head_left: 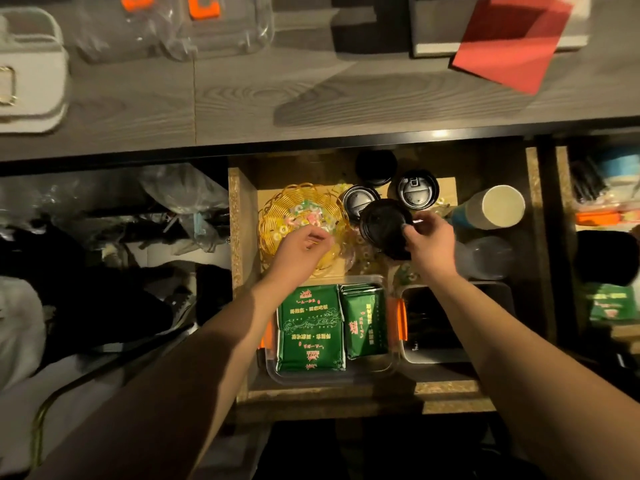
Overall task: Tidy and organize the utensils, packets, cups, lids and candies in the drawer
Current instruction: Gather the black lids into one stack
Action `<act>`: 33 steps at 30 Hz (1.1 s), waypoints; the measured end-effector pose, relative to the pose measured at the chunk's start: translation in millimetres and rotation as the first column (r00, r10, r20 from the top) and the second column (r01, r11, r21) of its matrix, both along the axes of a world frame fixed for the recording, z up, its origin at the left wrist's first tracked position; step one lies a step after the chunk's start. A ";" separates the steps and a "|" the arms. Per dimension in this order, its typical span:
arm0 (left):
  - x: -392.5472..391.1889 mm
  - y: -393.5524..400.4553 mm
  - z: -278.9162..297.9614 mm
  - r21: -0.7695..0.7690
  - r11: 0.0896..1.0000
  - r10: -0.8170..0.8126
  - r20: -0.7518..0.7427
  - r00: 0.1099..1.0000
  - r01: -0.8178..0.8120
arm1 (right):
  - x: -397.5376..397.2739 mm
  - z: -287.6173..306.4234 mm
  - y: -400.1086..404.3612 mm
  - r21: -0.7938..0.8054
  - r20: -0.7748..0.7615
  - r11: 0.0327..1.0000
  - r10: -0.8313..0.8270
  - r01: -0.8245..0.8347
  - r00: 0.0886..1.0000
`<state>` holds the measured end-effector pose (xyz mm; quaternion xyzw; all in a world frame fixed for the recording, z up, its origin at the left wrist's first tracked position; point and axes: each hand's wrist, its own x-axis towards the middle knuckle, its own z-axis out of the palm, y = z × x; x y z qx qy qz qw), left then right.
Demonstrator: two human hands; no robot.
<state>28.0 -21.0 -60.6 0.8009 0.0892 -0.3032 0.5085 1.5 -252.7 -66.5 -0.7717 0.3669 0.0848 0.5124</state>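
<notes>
Lids are being gathered: a black lid [382,225] is pinched at its rim by the right hand [431,245], held above the drawer [239,237], while a candy (barely visible) seems pinched by the left hand [304,249] over the yellow basket [277,216]. Stacking the lid onto the two lidded cups [417,189] behind is probably called for next.

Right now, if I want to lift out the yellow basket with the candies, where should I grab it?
Probably the basket by its wire rim, on the bare left side. It sits upright and open, so lifting it level by the rim should keep the candies inside. The left hand covers the near rim, and black lids crowd the right side, so come straight down beside the drawer wall.
</notes>
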 end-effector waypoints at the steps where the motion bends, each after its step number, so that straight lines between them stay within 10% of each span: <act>1: 2.5 -3.1 7.0 -0.036 0.999 0.018 -0.007 1.000 -0.018 | -0.2 6.6 1.8 0.084 0.021 0.996 -0.019 0.017 1.000; 8: 17.7 -14.3 63.6 -0.470 0.817 0.033 -0.541 0.841 -0.334 | -0.9 48.2 29.0 0.636 0.065 0.769 0.018 -0.056 0.998; 21: 8.6 -8.6 117.4 -0.521 0.761 0.001 -0.596 0.803 -0.387 | 11.4 111.4 64.5 0.040 0.124 0.921 0.379 -0.387 0.917; 27: 15.3 -5.6 125.5 -0.478 0.814 0.031 -0.532 0.846 -0.331 | 5.2 130.9 69.4 0.154 0.243 0.689 0.668 -0.708 0.703; 33: 12.5 -0.8 123.9 -0.431 0.869 -0.030 -0.533 0.846 -0.241 | 9.1 129.9 68.7 0.267 0.267 0.640 0.669 -0.720 0.694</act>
